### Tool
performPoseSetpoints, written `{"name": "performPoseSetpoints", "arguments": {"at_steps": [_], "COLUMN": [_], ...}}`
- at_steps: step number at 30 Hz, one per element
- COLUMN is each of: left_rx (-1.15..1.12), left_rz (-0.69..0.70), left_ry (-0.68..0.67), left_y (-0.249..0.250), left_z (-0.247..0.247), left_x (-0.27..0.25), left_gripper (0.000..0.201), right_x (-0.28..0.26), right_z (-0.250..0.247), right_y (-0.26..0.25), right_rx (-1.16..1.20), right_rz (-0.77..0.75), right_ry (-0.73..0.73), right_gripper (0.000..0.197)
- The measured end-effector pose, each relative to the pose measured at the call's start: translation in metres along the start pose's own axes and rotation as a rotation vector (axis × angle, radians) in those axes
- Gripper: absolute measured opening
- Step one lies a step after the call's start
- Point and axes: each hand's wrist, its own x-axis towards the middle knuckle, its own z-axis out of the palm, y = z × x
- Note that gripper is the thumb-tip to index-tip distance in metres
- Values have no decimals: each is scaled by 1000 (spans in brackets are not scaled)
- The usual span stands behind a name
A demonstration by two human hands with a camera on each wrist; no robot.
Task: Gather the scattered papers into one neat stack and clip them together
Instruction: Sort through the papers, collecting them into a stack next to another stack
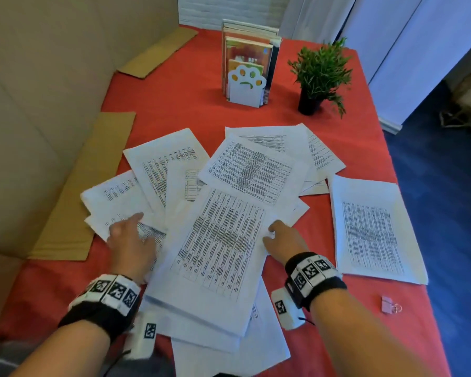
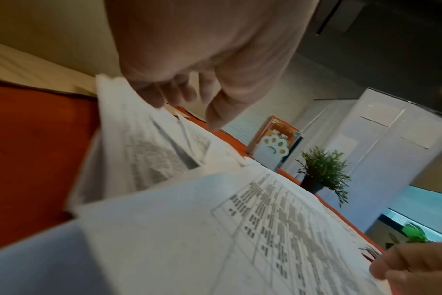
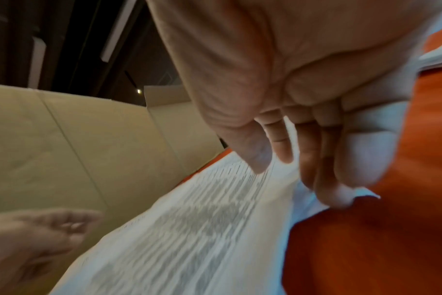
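Several printed white sheets lie fanned over the red tablecloth [image 1: 207,112]. A thick sheaf of papers [image 1: 223,248] sits in the middle, tilted toward me. My right hand [image 1: 280,236] grips its right edge, thumb on top [image 3: 255,155] and fingers curled under the edge. My left hand [image 1: 128,240] lies flat with straight fingers on the overlapping left sheets [image 1: 114,197], seen close in the left wrist view [image 2: 144,151]. One separate sheet [image 1: 373,229] lies to the right. A pink binder clip [image 1: 389,304] rests near the table's right edge, away from both hands.
A white paw-shaped bookend with books [image 1: 245,69] and a small potted plant [image 1: 318,74] stand at the far side. Cardboard strips [image 1: 85,186] lie along the padded beige wall on the left. The table drops to blue floor [image 1: 446,186] on the right.
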Motion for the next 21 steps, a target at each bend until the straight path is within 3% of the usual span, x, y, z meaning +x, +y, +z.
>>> {"name": "performPoseSetpoints", "arguments": {"at_steps": [3,5,7,9,11,15,18,21], "left_rx": [68,52,31,66,57,-57,-150,-222], "left_rz": [-15,-13,20,66,69,9,-24,-11], "left_ry": [-241,-334,-338,-278,-187,-5,11,-48], "left_y": [9,12,16,18,17,20,21,26], "left_z": [15,25,33,37,37,25,17,18], "left_x": [-1,-9,-18,-23,-23,-23,-15,-12], "left_gripper": [44,42,36,18,10,12,16,19], "right_x": [-8,-10,-12,-13,-13,-15,-19,-21], "right_z": [17,29,36,35,28,9,3,9], "right_y": [1,1,4,12,24,54,68,64], "right_rx": [99,170,258,335,358,380,472,605], "right_rz": [41,58,97,142,186,198,119,58], "right_ry": [-26,-26,12,92,157,220,228,198], "right_gripper": [58,72,81,84,77,38,10,19]}}
